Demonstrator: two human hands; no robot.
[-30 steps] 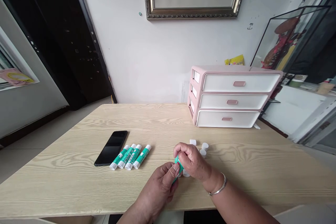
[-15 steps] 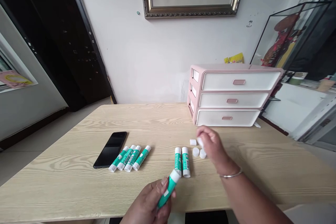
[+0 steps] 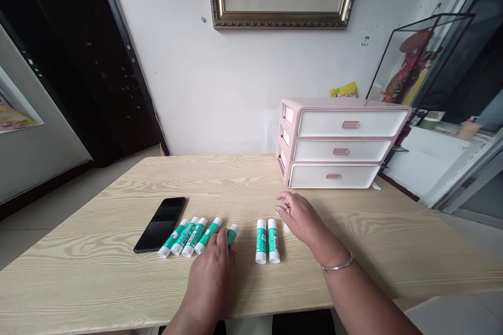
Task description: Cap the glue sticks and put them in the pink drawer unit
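My left hand [image 3: 212, 272] rests low over the table, its fingers closed round a green-and-white glue stick [image 3: 232, 234]. That stick lies slanted at the right end of a row of similar glue sticks [image 3: 189, 238]. Two more glue sticks [image 3: 266, 241] lie side by side, between my hands. My right hand [image 3: 301, 220], with a silver bangle on the wrist, reaches over small white caps. Its thumb and forefinger are around one white cap [image 3: 281, 208]. Another cap [image 3: 286, 228] shows partly below the palm; the hand hides any others.
A black phone [image 3: 159, 226] lies left of the row. Behind my right hand stands a pink-and-white drawer unit [image 3: 340, 152] with a yellow packet [image 3: 346, 90] on top. The wooden table [image 3: 98, 282] meets the wall, where a framed picture [image 3: 281, 20] hangs.
My left hand has moved left and lowered its glue stick to the table beside the row. My right hand has shifted slightly left over the caps. The view has turned a little.
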